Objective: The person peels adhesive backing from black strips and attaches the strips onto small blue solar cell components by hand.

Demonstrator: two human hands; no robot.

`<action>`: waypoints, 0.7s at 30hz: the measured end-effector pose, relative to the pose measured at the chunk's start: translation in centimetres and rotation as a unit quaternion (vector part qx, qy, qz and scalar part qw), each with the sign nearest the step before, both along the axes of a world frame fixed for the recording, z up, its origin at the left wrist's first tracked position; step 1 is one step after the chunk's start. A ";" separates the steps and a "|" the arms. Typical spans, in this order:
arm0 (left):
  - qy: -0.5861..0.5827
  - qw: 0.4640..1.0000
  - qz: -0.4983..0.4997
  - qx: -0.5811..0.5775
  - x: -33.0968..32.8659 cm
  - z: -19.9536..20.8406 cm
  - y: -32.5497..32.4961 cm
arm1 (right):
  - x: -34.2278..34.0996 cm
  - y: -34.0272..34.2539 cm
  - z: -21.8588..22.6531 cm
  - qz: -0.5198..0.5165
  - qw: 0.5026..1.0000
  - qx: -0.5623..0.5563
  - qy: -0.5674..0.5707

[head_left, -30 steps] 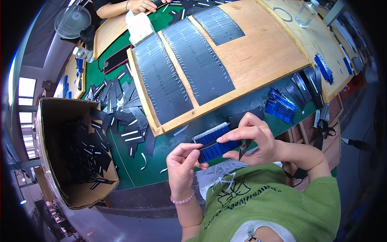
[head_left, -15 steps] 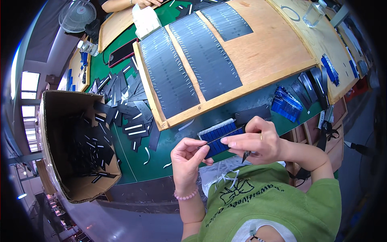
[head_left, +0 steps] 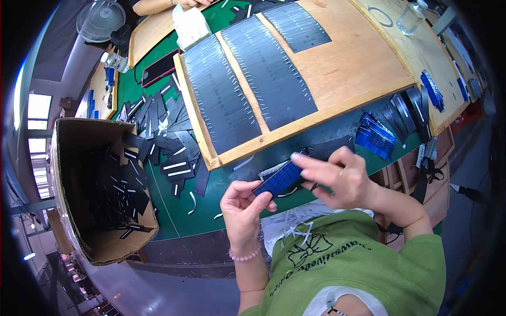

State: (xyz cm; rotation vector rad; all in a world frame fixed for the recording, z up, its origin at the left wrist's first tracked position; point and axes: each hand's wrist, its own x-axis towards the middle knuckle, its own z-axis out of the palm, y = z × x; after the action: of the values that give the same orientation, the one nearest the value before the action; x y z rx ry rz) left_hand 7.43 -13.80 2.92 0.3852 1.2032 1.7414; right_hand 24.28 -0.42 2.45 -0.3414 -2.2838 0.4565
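Observation:
My left hand (head_left: 243, 205) pinches a blue strip (head_left: 282, 180) between thumb and fingers. The strip is marked across into short segments, has a dark edge and slants up to the right. My right hand (head_left: 340, 178) is at the strip's far end, its forefinger stretched along the upper edge and slightly smeared by motion. Below its fingers a small dark pointed tool (head_left: 314, 186) shows; the rest is hidden in the hand. Behind the strip, a pale edge (head_left: 271, 170) of something lying on the green table (head_left: 174, 213) can be seen.
A wooden tray (head_left: 358, 63) holds rows of dark strips. Left are loose black strips (head_left: 176, 163) and a cardboard box (head_left: 100, 126) containing more. Right lies a blue segmented bundle (head_left: 375, 136). At the back are a phone (head_left: 159, 68), bottles and another person's arm (head_left: 153, 6).
The piece between my hands has turned from a thin edge-on line to show its blue segmented face. My right hand has shifted slightly up and right; my left hand stays nearly in place.

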 end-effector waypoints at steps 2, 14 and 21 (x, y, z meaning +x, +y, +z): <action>0.004 1.000 0.003 0.004 0.0 0.0 0.0 | 0.0 0.4 0.6 -0.011 0.996 -0.081 0.043; 0.187 0.966 0.175 0.042 2.1 -0.2 1.1 | -0.2 -0.2 0.5 0.066 0.913 -0.394 0.088; -0.076 0.980 -0.177 0.046 1.5 -0.5 0.5 | 0.1 0.0 2.8 0.297 0.891 -0.331 0.090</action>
State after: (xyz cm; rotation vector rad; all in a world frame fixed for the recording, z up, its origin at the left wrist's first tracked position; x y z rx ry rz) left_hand 8.92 -13.32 2.45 0.4805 0.8859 1.4901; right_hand 24.35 -0.42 5.26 0.0929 -1.9506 1.5262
